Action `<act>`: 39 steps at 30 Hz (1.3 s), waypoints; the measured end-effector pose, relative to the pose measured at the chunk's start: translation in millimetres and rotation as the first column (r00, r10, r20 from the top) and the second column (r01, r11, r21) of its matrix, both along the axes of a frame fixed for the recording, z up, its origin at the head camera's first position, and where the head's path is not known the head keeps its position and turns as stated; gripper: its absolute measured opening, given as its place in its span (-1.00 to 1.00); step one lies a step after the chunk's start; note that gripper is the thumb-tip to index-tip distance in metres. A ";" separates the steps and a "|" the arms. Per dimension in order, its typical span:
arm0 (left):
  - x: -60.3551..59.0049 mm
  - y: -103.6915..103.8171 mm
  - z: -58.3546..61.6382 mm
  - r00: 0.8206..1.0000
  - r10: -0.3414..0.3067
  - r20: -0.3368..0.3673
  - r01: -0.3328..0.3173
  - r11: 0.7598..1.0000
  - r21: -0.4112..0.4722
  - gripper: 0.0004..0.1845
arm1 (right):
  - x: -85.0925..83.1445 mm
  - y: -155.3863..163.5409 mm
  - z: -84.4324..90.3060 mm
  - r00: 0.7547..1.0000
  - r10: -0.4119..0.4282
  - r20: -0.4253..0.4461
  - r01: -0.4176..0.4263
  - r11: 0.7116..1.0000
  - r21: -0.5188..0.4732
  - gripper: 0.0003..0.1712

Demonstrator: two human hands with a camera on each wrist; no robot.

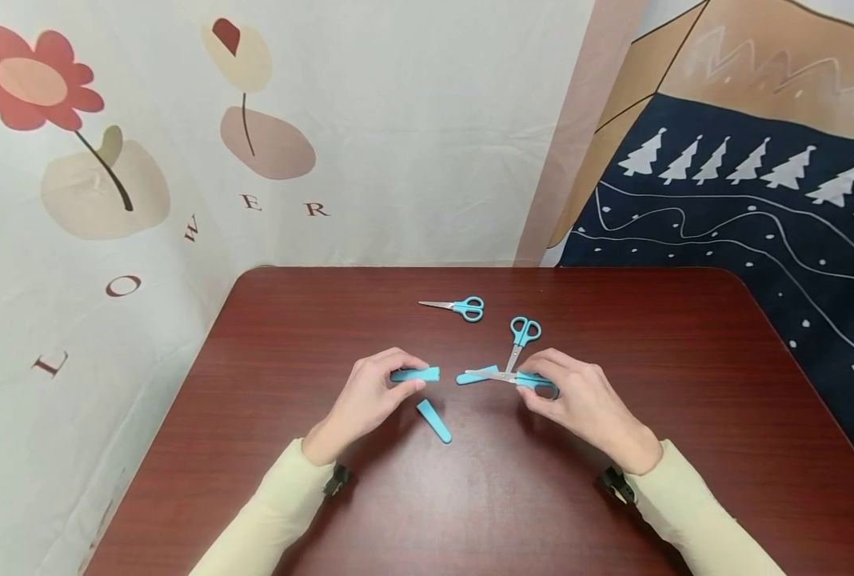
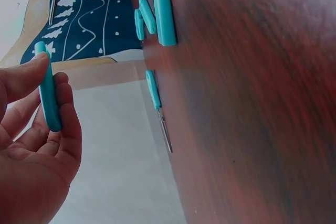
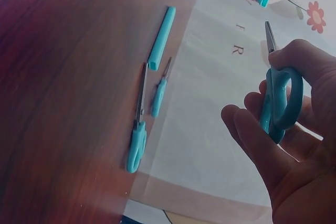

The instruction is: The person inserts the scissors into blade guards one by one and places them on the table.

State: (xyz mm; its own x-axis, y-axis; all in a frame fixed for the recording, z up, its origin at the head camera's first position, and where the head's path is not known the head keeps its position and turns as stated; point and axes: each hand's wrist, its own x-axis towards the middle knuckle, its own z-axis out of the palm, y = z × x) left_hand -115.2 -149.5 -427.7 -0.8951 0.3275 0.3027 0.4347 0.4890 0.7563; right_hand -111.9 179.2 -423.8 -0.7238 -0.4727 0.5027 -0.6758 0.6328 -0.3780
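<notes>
My left hand [image 1: 380,392] pinches a light-blue blade cap [image 1: 416,374] between thumb and fingers just above the table; the left wrist view shows that cap [image 2: 48,90] upright in my fingers. My right hand [image 1: 574,400] grips the handles of blue-handled scissors [image 1: 509,376], whose bare blade points left toward the held cap. In the right wrist view my fingers curl round the handle loop [image 3: 278,98]. A gap separates the blade tip from the cap. A second cap [image 1: 476,376] lies under the blade, and a third cap [image 1: 434,422] lies in front of my left hand.
Two more blue-handled scissors lie uncapped on the dark red table [image 1: 686,400]: one pair [image 1: 463,306] toward the far edge, another pair [image 1: 520,336] just beyond my right hand. Patterned fabric hangs behind and to both sides of the table.
</notes>
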 end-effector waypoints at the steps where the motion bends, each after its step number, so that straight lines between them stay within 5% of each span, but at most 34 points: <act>1: 0.6 0.5 0.0 1.000 -0.004 -0.002 0.004 1.000 0.005 -0.77 | 0.1 -0.8 -0.3 1.000 0.003 -0.006 -0.003 1.000 -0.001 -0.74; 39: 10.6 19.1 1.4 0.993 -0.047 -0.104 0.053 0.997 0.052 -0.75 | 4.5 -17.7 0.5 0.998 0.054 -0.027 -0.053 0.999 0.010 -0.69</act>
